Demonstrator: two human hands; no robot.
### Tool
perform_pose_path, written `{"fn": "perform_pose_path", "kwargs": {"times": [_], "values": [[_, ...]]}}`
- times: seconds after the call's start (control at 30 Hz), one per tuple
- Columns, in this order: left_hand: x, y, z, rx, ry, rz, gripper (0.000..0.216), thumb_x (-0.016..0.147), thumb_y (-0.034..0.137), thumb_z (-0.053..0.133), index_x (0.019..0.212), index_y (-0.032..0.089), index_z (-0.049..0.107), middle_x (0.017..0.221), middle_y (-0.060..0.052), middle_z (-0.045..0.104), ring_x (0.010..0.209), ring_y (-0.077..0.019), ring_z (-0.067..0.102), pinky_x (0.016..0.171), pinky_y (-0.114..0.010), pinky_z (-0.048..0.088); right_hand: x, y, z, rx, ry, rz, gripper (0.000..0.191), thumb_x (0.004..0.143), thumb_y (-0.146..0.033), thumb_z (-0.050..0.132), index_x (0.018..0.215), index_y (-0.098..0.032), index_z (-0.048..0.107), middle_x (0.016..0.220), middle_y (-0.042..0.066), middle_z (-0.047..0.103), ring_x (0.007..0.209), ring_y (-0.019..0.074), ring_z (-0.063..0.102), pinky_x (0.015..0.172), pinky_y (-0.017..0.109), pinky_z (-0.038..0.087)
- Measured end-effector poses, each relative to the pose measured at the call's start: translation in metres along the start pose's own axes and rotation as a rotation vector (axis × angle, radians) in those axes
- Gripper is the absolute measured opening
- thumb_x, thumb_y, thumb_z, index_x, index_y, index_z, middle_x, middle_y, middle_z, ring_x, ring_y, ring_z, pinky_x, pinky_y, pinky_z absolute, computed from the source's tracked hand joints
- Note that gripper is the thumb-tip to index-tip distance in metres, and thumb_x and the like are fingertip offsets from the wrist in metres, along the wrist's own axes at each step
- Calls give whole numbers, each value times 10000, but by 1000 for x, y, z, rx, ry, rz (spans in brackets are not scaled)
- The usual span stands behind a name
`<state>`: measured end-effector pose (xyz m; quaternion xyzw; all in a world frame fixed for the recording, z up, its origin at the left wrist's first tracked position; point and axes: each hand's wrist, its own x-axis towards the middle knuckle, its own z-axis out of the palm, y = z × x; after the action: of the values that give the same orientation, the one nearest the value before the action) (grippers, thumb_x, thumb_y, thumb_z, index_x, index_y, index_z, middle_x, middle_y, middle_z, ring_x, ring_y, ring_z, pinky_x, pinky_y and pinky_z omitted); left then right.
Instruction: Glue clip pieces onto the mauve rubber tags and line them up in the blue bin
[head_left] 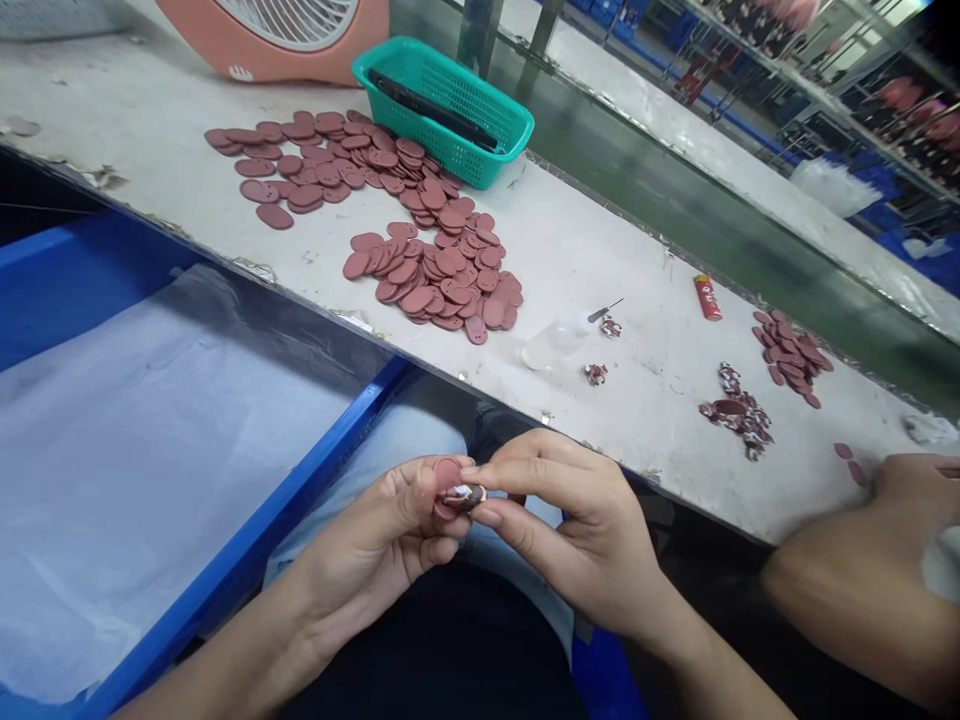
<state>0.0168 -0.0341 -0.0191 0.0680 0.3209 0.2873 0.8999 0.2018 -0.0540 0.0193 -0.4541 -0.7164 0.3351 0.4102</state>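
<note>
Above my lap, my left hand (386,525) is closed on a flat, reddish-brown oval piece (448,472), thumb on one side and fingers behind. My right hand (581,515) pinches a small dark-brown and white molded figure (471,496) between thumb and index finger, pressed against the oval piece. Fingers cover part of both. On the table beyond lies a large heap of similar oval pieces (450,265), some with small holes. A translucent bottle with a needle tip (555,342) lies close to two small molded figures, one of them the nearer figure (596,374).
A green basket (517,150) holding a long black object stands behind the heap, beside an orange fan (300,65). Rightward are a red cylinder (706,298), more figures (739,412) and ovals (791,350). A co-worker's arm (855,580) rests at right. A lined blue crate (330,445) sits left.
</note>
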Motion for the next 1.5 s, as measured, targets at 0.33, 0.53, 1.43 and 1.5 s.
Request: {"fn": "perform_pose_path", "kwargs": {"times": [0.33,0.53,1.43,1.5], "values": [[2,-3,-3,-87,44,-21,312,558,287,983,752,146,783,649,19,723,579,-61,674,583,-98,558,5,2,1,9,-14,-18,100,895,-156,720,972,-197,770,858,33,734,767,124,688,701,241,590],[1,-4,-5,-101,47,-20,276,605,244,961,782,139,777,652,5,731,589,-79,687,587,-110,567,6,3,1,11,-12,-24,88,900,-160,711,960,-185,771,843,34,729,755,120,685,693,236,586],[3,-5,-8,-149,32,11,274,596,257,966,757,149,773,674,6,746,595,-77,701,595,-108,583,10,6,7,18,0,-17,63,883,-160,722,922,-176,770,814,28,703,730,113,669,677,227,578],[3,-4,-8,-154,41,13,279,592,266,967,757,148,775,659,5,743,587,-81,701,585,-113,585,11,6,8,26,-2,-13,58,880,-160,727,917,-167,771,814,31,706,735,112,669,685,223,577]]}}
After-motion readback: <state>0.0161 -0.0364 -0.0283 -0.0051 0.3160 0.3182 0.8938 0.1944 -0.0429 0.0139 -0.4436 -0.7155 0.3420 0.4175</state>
